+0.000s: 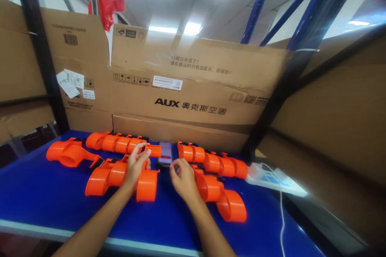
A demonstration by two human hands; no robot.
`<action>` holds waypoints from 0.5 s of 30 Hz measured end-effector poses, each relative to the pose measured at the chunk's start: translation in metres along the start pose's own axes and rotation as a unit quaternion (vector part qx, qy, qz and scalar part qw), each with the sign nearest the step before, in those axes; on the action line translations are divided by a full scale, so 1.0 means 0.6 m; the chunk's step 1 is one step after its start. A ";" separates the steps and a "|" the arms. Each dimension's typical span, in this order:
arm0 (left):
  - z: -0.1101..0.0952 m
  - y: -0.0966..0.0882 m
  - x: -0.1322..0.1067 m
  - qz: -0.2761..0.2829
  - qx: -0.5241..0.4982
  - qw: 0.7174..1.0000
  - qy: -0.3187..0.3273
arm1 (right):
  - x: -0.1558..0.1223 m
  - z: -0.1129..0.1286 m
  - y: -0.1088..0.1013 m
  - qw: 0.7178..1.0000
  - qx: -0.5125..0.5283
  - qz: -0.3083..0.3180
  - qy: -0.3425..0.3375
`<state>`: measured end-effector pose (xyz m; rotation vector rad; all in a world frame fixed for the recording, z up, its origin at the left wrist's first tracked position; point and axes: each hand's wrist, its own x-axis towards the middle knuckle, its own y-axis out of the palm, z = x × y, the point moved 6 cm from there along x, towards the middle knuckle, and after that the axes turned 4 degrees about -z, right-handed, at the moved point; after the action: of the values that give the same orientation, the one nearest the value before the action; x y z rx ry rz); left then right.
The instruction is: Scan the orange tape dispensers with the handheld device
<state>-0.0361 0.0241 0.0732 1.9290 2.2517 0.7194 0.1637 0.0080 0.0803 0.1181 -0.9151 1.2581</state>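
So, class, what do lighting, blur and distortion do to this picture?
Head view: the ceiling lights glare white, with hazy streaks beneath; AUX lettering reads clearly on the carton, while the finest print blurs; left hand and right hand look slightly soft; black posts slant, perhaps from wide-angle distortion.

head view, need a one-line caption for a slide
Left hand holding an orange part, right hand curled nearby, amid orange rings on a blue table.

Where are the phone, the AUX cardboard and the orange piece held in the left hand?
Phone (165, 150): head view, on its screen.
AUX cardboard (193, 95): head view, on its printed face.
Held orange piece (155, 151): head view, on its exposed side.
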 end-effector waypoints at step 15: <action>0.063 -0.004 0.017 -0.061 0.029 0.996 -0.063 | -0.012 0.021 -0.006 0.997 -0.072 0.020 -0.023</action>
<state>-0.0265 0.0447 0.0410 1.7858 2.3127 0.5066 0.1601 -0.0056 0.0850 0.0140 -1.0493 1.2260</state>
